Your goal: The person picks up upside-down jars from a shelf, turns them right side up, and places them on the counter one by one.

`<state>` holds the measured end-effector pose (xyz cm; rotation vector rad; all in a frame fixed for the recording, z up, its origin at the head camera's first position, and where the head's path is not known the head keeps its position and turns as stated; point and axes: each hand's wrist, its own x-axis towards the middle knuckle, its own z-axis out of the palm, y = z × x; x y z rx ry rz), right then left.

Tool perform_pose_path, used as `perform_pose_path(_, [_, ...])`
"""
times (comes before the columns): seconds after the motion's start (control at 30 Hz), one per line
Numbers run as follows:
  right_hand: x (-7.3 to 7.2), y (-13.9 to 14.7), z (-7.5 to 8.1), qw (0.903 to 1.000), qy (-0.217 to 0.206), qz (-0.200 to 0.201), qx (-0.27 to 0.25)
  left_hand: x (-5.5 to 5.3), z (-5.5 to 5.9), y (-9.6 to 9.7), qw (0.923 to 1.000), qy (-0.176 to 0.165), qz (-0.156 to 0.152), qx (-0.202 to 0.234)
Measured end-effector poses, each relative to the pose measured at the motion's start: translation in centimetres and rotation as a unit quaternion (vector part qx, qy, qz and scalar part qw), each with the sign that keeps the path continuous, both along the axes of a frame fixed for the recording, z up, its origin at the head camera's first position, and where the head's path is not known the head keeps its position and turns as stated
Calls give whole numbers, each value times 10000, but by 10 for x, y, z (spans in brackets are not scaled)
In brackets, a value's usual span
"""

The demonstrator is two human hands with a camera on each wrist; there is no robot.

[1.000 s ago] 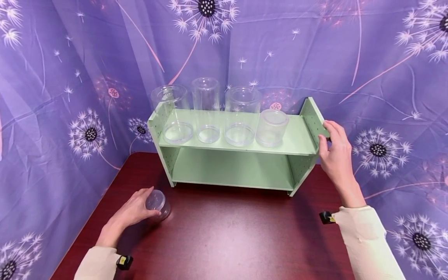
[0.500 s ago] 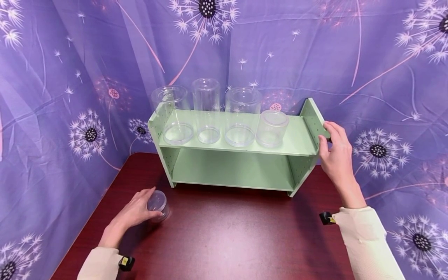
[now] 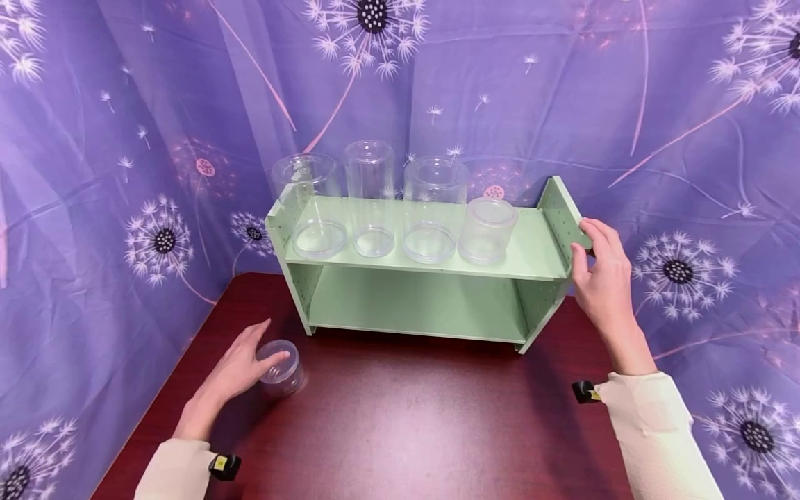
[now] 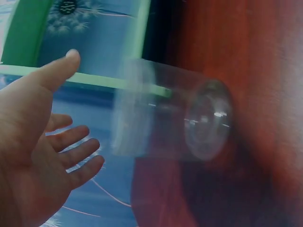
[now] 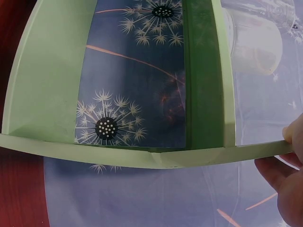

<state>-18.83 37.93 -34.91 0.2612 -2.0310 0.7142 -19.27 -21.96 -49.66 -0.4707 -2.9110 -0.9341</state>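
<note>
A small transparent jar [image 3: 290,373] stands on the dark red table at the left. My left hand [image 3: 232,373] is beside it with fingers spread, its thumb overlapping the lid in the head view. The left wrist view shows a gap between that hand [image 4: 42,146] and the jar [image 4: 168,116]. At the right end of the light green two-tier shelf [image 3: 415,302], my right hand [image 3: 603,281] grips the top of the side panel. In the right wrist view, thumb and fingers of this hand [image 5: 289,177] pinch the panel from both sides.
On the upper shelf stand two tall wide transparent jars [image 3: 317,201] [image 3: 435,208], a tall narrow jar [image 3: 370,194] and a shorter frosted-looking jar [image 3: 487,232]. The shelf stands near the table's back edge. A purple dandelion-print curtain [image 3: 487,83] hangs behind and at both sides.
My left hand, earlier around the small jar, has loosened and spread its fingers, the thumb lifting up over the lid. My right hand keeps its grip on the shelf's side panel.
</note>
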Motion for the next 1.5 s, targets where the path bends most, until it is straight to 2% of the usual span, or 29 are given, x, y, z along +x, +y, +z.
perform_pose_path(0.17, [4,3,-2,10000,43,-33,-11,-10,19,4,9988,181,40,446])
perform_pose_path(0.4, [1,3,0,10000,84,-15,5,-23,54,4,9900,79,200,1393])
perform_pose_path(0.57, [-2,3,0,10000,77,11,21,-31,88,-3,9809,224,192,1921])
perform_pose_path(0.77, [-3,3,0,9999,148,10,1,-43,136,-5,9747,338,38,2208])
perform_pose_path(0.93, [-3,2,-1,9999,151,23,7,-56,172,4,9741,497,-60,2204])
perform_pose_path(1.03, [-3,1,-2,9999,151,24,-14,-66,190,12,9758,440,-37,2140])
perform_pose_path(1.23, [-3,1,-2,9999,148,43,-18,-81,212,27,9782,140,-98,2070])
perform_pose_path(1.5, [-1,1,-3,9999,113,16,1,-96,224,43,9744,-6,-331,2222])
